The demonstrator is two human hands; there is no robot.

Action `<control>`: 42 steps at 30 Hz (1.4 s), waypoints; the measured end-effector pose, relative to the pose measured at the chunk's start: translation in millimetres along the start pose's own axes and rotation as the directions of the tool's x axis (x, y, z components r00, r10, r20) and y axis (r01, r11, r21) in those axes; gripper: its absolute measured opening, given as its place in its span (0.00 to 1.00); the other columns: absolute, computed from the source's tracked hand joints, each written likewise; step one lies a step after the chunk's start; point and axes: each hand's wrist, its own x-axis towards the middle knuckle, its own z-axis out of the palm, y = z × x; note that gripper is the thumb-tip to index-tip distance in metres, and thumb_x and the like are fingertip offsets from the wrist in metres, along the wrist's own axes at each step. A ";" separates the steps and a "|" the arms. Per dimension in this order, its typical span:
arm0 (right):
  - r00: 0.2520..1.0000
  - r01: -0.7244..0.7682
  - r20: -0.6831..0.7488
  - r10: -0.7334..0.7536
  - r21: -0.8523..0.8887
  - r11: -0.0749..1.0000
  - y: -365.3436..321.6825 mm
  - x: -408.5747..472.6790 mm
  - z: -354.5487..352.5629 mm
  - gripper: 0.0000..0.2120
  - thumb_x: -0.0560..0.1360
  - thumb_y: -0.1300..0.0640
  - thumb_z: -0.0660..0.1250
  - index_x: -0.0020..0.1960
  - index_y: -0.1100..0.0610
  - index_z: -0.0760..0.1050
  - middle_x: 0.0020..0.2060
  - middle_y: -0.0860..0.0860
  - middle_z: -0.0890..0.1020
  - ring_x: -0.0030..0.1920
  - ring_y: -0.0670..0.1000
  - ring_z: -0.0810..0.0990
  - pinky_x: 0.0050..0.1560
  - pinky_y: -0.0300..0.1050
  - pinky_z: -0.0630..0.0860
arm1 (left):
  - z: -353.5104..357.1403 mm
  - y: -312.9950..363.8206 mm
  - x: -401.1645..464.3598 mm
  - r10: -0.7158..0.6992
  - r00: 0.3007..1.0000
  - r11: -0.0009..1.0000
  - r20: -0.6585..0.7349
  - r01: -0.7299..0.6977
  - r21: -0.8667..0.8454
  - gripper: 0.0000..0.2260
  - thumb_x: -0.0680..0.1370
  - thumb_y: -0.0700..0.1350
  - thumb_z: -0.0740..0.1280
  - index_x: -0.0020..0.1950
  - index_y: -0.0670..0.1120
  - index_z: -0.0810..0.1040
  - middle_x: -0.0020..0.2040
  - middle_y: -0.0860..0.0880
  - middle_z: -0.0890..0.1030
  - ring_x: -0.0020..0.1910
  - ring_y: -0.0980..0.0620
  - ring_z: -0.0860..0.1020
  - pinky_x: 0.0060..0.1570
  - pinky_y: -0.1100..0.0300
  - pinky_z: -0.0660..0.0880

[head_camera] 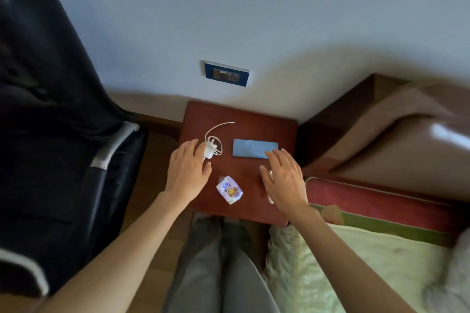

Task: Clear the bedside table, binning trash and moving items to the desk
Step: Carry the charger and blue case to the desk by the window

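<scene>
The reddish-brown bedside table (256, 119) stands against the wall. On it lie a white charger with a coiled cable (212, 146), a flat blue rectangular item (254, 148) and a crumpled white printed wrapper (229, 189). My left hand (188, 173) hovers with relaxed fingers just left of the charger, its fingertips close to the plug. My right hand (284, 180) is spread flat over the table's right side, its fingertips at the blue item's near edge. A small pale object shows partly under the right palm.
A dark curtain or garment (50, 109) with grey trim hangs at the left. The bed (381, 249) with a pale quilt and brown headboard lies at the right. A wall socket plate (226, 73) sits above the table. My legs stand before the table.
</scene>
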 end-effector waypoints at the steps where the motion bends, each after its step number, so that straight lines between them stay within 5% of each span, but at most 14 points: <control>1: 1.000 -0.014 -0.004 0.014 0.005 1.000 2.6 5.9 9.1 0.19 0.76 0.54 0.64 0.64 0.62 0.73 0.62 0.61 0.77 0.67 0.63 0.71 0.65 0.59 0.69 | 11.7 -4.3 9.9 -0.004 1.000 1.000 0.008 0.004 -0.006 0.22 0.74 0.47 0.68 0.66 0.41 0.71 0.65 0.40 0.74 0.65 0.41 0.71 0.62 0.46 0.70; 7: 0.997 -0.076 -0.025 0.077 0.050 0.996 15.1 38.2 57.8 0.24 0.75 0.48 0.54 0.62 0.62 0.75 0.60 0.61 0.78 0.64 0.63 0.73 0.63 0.60 0.72 | 80.6 -23.5 62.3 -0.028 0.999 0.998 0.038 0.030 -0.062 0.27 0.74 0.51 0.68 0.69 0.42 0.67 0.68 0.40 0.70 0.66 0.40 0.69 0.62 0.46 0.69; 14: 0.994 -0.097 -0.044 0.099 0.055 0.994 28.2 59.8 96.2 0.24 0.75 0.49 0.54 0.63 0.62 0.74 0.61 0.60 0.77 0.64 0.62 0.73 0.62 0.59 0.71 | 143.5 -30.6 89.6 -0.046 0.998 0.994 0.032 0.050 -0.102 0.33 0.71 0.56 0.70 0.71 0.45 0.64 0.69 0.42 0.68 0.66 0.42 0.68 0.57 0.46 0.72; 19: 0.997 -0.067 -0.023 0.068 0.050 0.997 35.6 75.5 106.3 0.20 0.75 0.54 0.63 0.65 0.61 0.72 0.63 0.60 0.75 0.67 0.62 0.70 0.66 0.58 0.67 | 161.9 -47.0 85.8 0.007 1.000 0.982 -0.017 -0.010 -0.190 0.32 0.69 0.48 0.74 0.69 0.43 0.66 0.69 0.39 0.68 0.65 0.40 0.70 0.56 0.47 0.75; 30: 0.930 0.094 0.364 -0.049 -0.107 0.990 43.8 129.8 125.1 0.42 0.65 0.52 0.76 0.74 0.55 0.60 0.72 0.57 0.64 0.74 0.58 0.58 0.72 0.52 0.55 | 170.1 -61.1 86.4 0.084 0.983 0.925 -0.165 -0.138 -0.353 0.27 0.67 0.39 0.76 0.64 0.43 0.73 0.61 0.43 0.77 0.60 0.45 0.76 0.58 0.53 0.76; 42: 0.938 0.157 0.344 -0.047 -0.301 0.941 49.0 142.1 147.3 0.34 0.65 0.54 0.74 0.69 0.54 0.67 0.60 0.53 0.73 0.59 0.56 0.72 0.57 0.49 0.70 | 148.9 -79.8 87.4 -0.012 0.972 0.882 -0.235 -0.100 -0.460 0.25 0.65 0.33 0.75 0.60 0.42 0.76 0.56 0.45 0.80 0.53 0.48 0.79 0.53 0.62 0.73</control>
